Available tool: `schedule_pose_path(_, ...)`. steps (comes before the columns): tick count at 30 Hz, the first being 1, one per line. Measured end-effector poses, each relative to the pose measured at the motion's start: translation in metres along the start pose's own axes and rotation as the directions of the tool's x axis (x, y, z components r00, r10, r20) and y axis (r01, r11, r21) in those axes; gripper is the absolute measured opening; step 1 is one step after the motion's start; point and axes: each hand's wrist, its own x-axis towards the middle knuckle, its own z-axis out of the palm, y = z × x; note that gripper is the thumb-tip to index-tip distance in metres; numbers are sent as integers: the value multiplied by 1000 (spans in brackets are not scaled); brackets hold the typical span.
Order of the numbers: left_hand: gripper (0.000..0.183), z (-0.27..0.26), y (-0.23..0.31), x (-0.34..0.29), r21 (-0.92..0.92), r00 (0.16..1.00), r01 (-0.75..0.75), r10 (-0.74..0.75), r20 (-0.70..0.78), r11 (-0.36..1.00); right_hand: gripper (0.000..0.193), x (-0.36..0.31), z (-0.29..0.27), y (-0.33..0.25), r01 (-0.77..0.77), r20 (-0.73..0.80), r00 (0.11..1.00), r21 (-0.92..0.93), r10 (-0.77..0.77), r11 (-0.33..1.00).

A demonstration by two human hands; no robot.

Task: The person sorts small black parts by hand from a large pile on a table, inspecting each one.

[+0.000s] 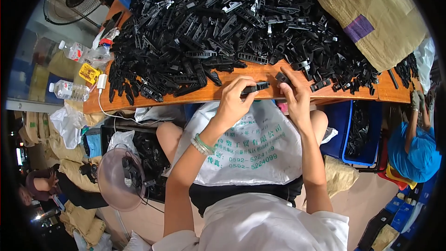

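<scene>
At the table's front edge, my left hand (235, 102) pinches a black plastic piece (256, 87) between thumb and fingers. Its exact kind is hard to tell; it is short and blocky. A little to the right, the thumb and fingers of my right hand (298, 98) close on a smaller black plastic part (281, 77), just above the wood. The two pieces are apart. Beyond both hands spreads a large heap of black plastic parts (195, 32), many long and slotted. A white sack (241, 151) with green print lies across my lap.
The wooden table (172, 100) carries the heap. At its right lies a tan sack (376, 14); at left are plastic bottles (69, 90) and a white cable (111, 116). A blue bin (334, 132) and a translucent bucket (107, 176) flank my legs. Another person (413, 148) sits far right.
</scene>
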Motion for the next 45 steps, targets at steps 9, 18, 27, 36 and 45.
schedule_pose_path(9, 26, -17, -7, 3, 191, 983, -6, -29, 180, 981, 26, 16, -15, -10, 168, 341, 934, -147, -110, 975)
schedule_pose_path(18, 30, -18, -3, 6, 140, 967, -32, -5, 253, 990, 26, 0, -2, -11, 243, 371, 914, -181, -162, 953)
schedule_pose_path(27, 30, 4, -4, 45, 601, 946, -321, 214, 245, 732, 27, -18, -65, 4, 181, -190, 872, -732, -451, 657)
schedule_pose_path(36, 21, 12, -5, 64, 682, 887, -449, 196, 418, 578, 21, -9, -90, 16, 241, -63, 869, -811, -490, 532)
schedule_pose_path(45, 24, 4, 1, 57, 583, 809, -567, 259, 528, 582, 11, -16, -47, 3, 411, -42, 886, -391, -462, 824)
